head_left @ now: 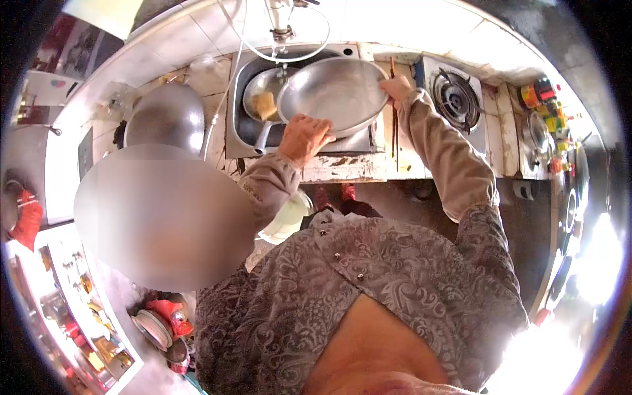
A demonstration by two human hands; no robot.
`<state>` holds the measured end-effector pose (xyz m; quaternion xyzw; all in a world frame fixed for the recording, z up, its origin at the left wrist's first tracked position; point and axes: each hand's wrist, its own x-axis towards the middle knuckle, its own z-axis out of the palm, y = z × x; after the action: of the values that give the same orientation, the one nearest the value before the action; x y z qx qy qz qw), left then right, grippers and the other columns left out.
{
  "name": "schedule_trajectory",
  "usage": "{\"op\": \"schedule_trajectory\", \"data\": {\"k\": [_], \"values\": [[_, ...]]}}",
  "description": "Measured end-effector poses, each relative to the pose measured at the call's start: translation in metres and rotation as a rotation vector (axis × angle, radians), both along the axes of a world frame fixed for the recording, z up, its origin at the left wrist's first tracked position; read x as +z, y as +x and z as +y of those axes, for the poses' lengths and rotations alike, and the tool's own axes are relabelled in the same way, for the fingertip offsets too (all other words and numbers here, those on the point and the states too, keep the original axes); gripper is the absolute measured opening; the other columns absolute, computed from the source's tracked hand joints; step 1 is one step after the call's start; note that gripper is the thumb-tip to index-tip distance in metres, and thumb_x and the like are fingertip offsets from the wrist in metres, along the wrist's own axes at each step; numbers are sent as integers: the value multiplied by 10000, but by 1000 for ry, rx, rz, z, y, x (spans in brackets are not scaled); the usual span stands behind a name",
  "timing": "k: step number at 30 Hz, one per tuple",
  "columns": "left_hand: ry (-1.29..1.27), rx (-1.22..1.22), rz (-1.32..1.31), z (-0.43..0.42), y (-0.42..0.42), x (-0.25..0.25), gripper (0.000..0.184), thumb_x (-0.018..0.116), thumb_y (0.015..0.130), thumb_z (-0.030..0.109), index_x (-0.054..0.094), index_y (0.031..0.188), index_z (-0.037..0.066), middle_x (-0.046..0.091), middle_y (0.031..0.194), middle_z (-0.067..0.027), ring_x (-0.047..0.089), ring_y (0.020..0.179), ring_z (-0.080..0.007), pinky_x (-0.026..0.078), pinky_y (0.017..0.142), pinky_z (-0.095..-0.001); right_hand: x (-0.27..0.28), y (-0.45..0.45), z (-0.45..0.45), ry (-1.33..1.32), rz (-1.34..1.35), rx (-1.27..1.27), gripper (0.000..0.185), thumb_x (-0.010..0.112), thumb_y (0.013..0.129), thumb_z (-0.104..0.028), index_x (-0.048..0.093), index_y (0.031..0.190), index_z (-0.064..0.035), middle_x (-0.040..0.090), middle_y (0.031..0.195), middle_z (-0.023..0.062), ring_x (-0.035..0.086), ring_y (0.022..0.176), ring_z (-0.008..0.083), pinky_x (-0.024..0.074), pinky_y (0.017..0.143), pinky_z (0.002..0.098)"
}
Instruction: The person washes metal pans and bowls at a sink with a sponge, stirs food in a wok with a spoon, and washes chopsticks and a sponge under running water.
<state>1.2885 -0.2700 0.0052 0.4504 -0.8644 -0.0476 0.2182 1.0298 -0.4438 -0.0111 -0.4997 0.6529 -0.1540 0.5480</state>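
Observation:
A wide, shallow metal basin [336, 95] is tilted over the sink [238, 112]. My left hand [306, 140] is closed on its near rim, fingers pressed against the edge. On the far right side, my right hand [396, 89] grips the rim too. Beneath and left of the basin, a metal pan [253, 89] lies in the sink, its handle [262, 138] pointing towards me. A yellowish-brown scrubber [265, 105] rests in that pan. The basin hides part of the sink and the pan's right side.
Above the sink is a tap [281, 29] with a white hose looping round it. A gas burner [456, 99] stands to the right, chopsticks [394, 131] beside the sink. At left is a large dark wok [164, 118]. Bottles [540, 93] line the far right. A blurred oval hides the left area.

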Motion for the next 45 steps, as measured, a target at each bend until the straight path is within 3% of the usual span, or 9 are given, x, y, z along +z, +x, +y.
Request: {"op": "schedule_trajectory", "data": {"k": [7,14,24,28,30,32,33,38,45], "values": [[250,500,973,36,0,12,281,482,873,298,560,721,74,511,628,-7,444,533,-124,373,484,-307,74,-29,31,-75,-462,-154,557,539,834,-455,471,1134,9,474,681,69,266,382,59,234,339,219],[270,550,2037,55,-9,22,474,425,902,406,482,1151,6,506,1165,-121,486,1052,-231,419,871,-350,51,-127,79,-113,-482,-309,382,564,835,-413,594,902,-38,435,564,-26,306,380,32,202,325,196],[333,371,2054,82,-25,-79,453,443,899,336,391,1241,44,442,1236,-72,448,1107,-221,401,931,-383,-4,-245,164,-50,-586,-421,347,557,851,-339,553,929,-1,419,557,-16,303,352,49,195,309,206],[865,1351,2024,64,-13,-68,376,486,870,310,480,1159,68,530,1086,-63,525,965,-217,458,752,-347,-17,-257,183,-2,-608,-396,293,563,850,-315,555,908,-28,433,582,-24,297,363,22,182,298,190],[420,1176,1461,79,-20,-71,349,503,853,321,522,1105,80,567,994,-53,554,874,-207,468,673,-327,-6,-254,191,8,-590,-392,281,564,848,-319,563,896,-42,434,582,-31,286,362,18,177,298,188],[147,691,1566,84,-36,-88,332,523,838,322,536,1072,88,582,928,-43,563,810,-199,464,645,-316,-4,-257,187,-3,-563,-393,292,564,847,-330,565,913,-46,427,574,-33,281,363,22,177,306,187],[436,600,2266,75,-37,-90,321,535,831,309,536,1065,90,585,909,-42,566,792,-199,465,639,-313,-6,-259,187,14,-566,-423,301,565,846,-335,563,927,-45,420,567,-32,280,364,24,180,313,186],[604,1242,2318,71,-33,-90,304,496,852,246,552,1058,30,598,900,-101,589,795,-238,487,645,-334,-14,-254,184,19,-563,-419,339,570,840,-352,556,969,-39,420,558,-24,293,368,35,180,313,200],[449,683,2609,67,-33,-76,314,574,839,201,552,1013,-59,586,990,-120,568,803,-243,486,659,-362,1,-246,177,-33,-538,-339,331,566,836,-363,554,973,-61,443,539,-38,310,363,28,185,297,184]]}}
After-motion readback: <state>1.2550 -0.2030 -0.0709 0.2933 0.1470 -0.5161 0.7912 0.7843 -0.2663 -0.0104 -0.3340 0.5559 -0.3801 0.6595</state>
